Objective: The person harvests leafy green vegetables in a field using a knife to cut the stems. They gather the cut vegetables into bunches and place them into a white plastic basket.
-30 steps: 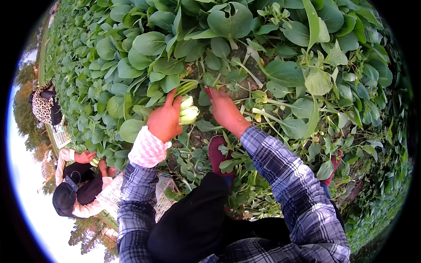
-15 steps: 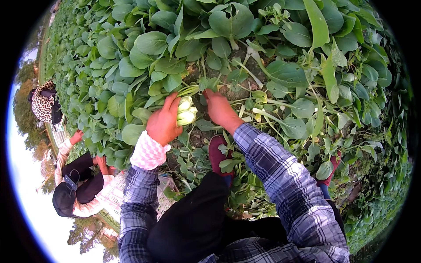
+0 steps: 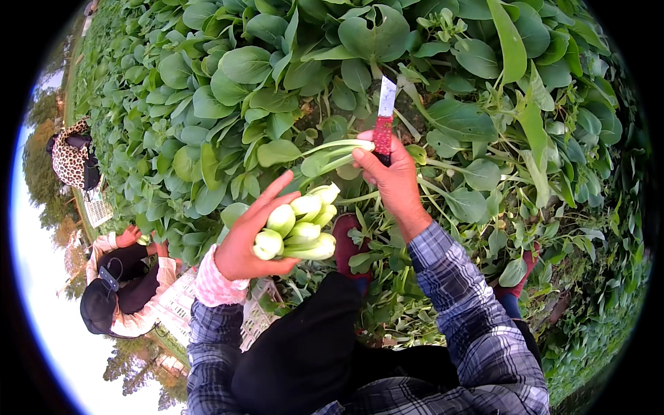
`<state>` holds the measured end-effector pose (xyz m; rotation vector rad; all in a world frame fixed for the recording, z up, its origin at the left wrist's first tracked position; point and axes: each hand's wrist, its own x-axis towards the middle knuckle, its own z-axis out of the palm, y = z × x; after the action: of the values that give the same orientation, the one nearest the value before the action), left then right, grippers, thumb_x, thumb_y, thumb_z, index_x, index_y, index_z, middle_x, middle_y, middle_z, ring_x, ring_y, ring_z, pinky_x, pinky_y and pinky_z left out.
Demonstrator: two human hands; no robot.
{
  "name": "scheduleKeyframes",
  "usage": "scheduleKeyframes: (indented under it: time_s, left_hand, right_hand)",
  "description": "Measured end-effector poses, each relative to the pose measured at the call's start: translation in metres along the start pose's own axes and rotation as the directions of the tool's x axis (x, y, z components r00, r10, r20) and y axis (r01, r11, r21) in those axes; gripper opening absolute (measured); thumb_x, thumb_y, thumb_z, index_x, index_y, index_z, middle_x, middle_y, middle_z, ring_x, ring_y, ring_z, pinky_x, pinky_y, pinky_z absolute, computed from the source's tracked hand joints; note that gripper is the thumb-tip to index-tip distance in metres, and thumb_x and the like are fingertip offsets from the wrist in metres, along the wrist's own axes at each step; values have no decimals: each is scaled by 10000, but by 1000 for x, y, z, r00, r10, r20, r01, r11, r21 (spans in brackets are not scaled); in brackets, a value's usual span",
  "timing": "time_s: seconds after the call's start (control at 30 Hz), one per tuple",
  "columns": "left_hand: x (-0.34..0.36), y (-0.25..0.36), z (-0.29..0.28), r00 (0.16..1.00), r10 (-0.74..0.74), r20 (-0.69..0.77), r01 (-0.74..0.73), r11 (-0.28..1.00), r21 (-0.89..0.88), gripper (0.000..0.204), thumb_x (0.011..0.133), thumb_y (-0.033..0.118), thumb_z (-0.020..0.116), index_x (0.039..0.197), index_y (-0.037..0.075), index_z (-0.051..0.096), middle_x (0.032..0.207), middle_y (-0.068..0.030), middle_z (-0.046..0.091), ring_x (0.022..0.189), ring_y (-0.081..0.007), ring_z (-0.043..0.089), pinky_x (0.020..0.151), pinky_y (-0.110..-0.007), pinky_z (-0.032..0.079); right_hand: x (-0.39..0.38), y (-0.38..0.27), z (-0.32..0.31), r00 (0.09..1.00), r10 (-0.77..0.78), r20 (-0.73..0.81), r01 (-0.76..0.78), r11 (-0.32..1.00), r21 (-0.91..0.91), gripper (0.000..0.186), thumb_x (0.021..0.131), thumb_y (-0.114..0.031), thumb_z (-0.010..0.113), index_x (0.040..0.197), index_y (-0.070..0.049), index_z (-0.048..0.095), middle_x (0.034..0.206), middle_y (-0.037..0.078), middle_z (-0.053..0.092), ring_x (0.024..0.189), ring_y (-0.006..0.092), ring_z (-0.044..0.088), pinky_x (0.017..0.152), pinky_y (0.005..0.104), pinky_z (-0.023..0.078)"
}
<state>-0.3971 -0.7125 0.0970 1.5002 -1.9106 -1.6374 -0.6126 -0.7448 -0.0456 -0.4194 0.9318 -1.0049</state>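
My left hand (image 3: 243, 243) is closed round a bunch of bok choy (image 3: 304, 225), its pale, cut stem ends facing right. My right hand (image 3: 399, 181) holds a small knife (image 3: 384, 114) with a red and black handle, its short bright blade pointing away from me. Between thumb and finger that same hand pinches pale green leaf stalks (image 3: 339, 146), whose leaves trail left toward the bunch. My left index finger is raised beside these leaves.
Leafy bok choy plants (image 3: 242, 66) grow densely ahead and to the left. Cut leaves and stalks (image 3: 477, 200) litter the soil on the right. My red shoe (image 3: 351, 245) stands below my hands. A crouching co-worker (image 3: 128, 283) and white plastic crates (image 3: 176, 304) are at left.
My left hand has drawn nearer with the bunch and turned so several stem ends show. My right hand has come up from the soil, bringing the knife and leaf stalks into view.
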Motion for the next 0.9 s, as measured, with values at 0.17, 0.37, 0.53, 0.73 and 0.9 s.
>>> scheduleKeyframes:
  time_s: [0.17, 0.37, 0.53, 0.73, 0.9]
  left_hand:
    - [-6, 0, 10, 986, -127, -104, 44, 816, -576, 958, 482, 22, 750, 1363, 0, 374, 1326, -167, 488, 1232, -292, 472, 1064, -426, 327]
    - [-2, -15, 15, 994, -112, 3, 86, 747, -660, 934, 548, 15, 796, 1373, 3, 356, 1306, -105, 500, 1198, -213, 483, 1026, -364, 351]
    - [-2, -25, 23, 996, -90, 28, 83, 700, -709, 954, 541, 9, 793, 1382, 8, 341, 1306, -96, 490, 1191, -207, 481, 1015, -364, 358]
    - [-18, -25, 8, 965, -264, -8, 213, 795, -568, 908, 565, 34, 816, 1360, 11, 378, 1239, -73, 542, 1147, -153, 498, 995, -332, 378]
    - [8, -3, -9, 973, -123, 193, 145, 984, -107, 804, 606, 76, 778, 1326, 11, 425, 1349, -133, 474, 1176, -227, 524, 1012, -337, 383]
  right_hand:
    - [-14, -25, -16, 954, -3, 300, 81, 965, -249, 254, 820, -69, 704, 1059, -52, 620, 910, -33, 628, 860, 62, 583, 774, 218, 485]
    - [-19, -30, -8, 901, 192, 389, -171, 981, -87, 235, 826, -70, 698, 1046, -45, 617, 865, 5, 620, 755, 65, 582, 684, 216, 492]
    - [-25, -10, -5, 887, 277, 370, -331, 939, 92, 212, 864, -92, 663, 1059, -49, 591, 793, 16, 605, 603, 65, 543, 526, 200, 436]
    - [-31, 6, -5, 860, 347, 373, -239, 921, -307, 319, 946, -219, 558, 1206, -39, 521, 926, 83, 543, 636, 92, 511, 563, 247, 438]
    - [-13, 32, -9, 931, 34, 362, 281, 565, -776, 394, 950, -161, 493, 1312, -23, 423, 1097, 221, 495, 912, 338, 587, 794, 393, 474]
